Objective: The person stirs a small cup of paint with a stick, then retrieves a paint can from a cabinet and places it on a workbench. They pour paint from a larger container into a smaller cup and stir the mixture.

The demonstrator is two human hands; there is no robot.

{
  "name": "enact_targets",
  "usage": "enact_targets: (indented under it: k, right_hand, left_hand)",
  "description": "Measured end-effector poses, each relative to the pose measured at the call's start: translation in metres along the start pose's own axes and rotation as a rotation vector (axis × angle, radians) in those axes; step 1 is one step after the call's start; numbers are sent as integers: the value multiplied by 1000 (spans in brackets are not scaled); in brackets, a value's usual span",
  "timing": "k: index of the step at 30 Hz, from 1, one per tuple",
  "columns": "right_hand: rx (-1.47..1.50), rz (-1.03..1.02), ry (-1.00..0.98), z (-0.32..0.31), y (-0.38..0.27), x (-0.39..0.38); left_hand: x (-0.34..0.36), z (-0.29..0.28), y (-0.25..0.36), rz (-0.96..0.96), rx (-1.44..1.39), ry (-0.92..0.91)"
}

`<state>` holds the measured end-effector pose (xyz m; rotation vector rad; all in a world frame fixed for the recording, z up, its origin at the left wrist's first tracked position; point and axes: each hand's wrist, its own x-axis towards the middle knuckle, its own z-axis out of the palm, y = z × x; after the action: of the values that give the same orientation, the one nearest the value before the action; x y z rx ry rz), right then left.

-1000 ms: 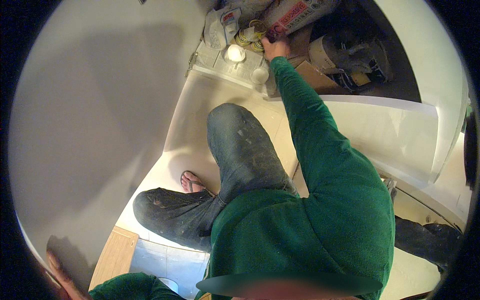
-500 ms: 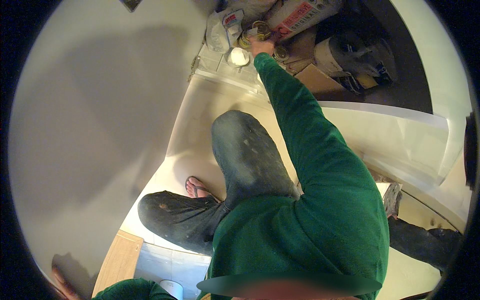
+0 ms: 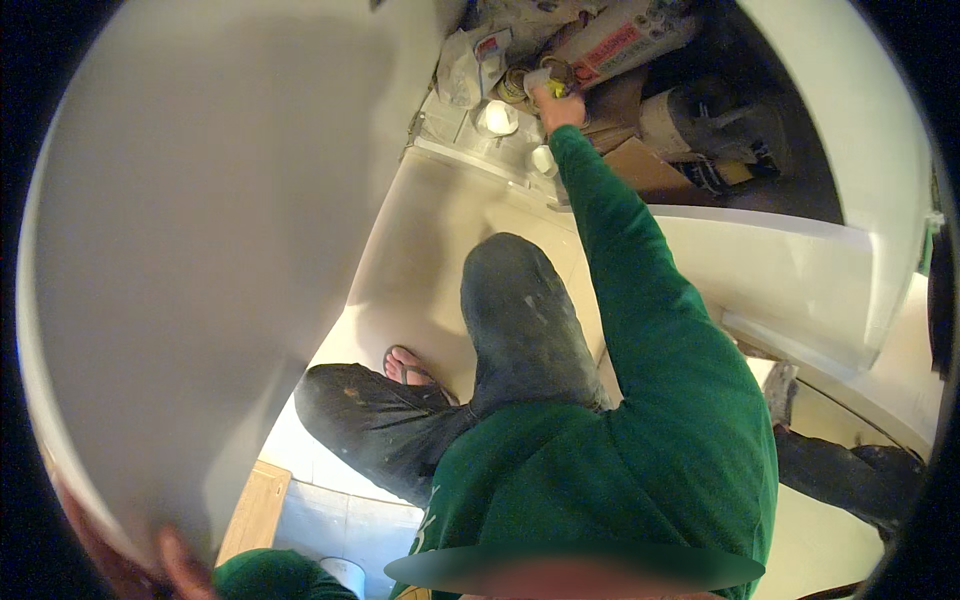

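Note:
My right hand (image 3: 562,108), in a green sleeve, is closed on a small yellow item (image 3: 556,88) with pale paper against it, among small gold-lidded tins (image 3: 514,82) on a ledge inside an open compartment. A white lump in a cup (image 3: 499,116) and another small white container (image 3: 543,160) stand beside it. My left hand (image 3: 175,565), at the lower left, has its fingers round the edge of a large white panel (image 3: 180,250).
In the compartment lie a wrapped roll (image 3: 628,38), a white bag (image 3: 459,70), cardboard (image 3: 640,165) and dark containers (image 3: 690,135). A white curved wall (image 3: 760,260) is at right, a wooden board (image 3: 255,510) at lower left. My bent legs are in the middle.
My right hand moved left among the tins, then slightly back right with the yellow item. The white panel at left has shifted, its outer edge now showing, with my left hand on it.

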<state>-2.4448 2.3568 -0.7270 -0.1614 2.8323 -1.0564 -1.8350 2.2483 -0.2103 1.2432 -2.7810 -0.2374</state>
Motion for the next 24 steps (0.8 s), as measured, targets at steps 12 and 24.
enact_targets:
  k: [12,24]
  right_hand:
    - [411,-206,-724,-397,-230,-307]
    - [511,-538,-1151,-473,-549,-478]
  left_hand:
    - [-2,15,67,-118,-576,13]
    - [-87,-14,82,149,-1058,-814]
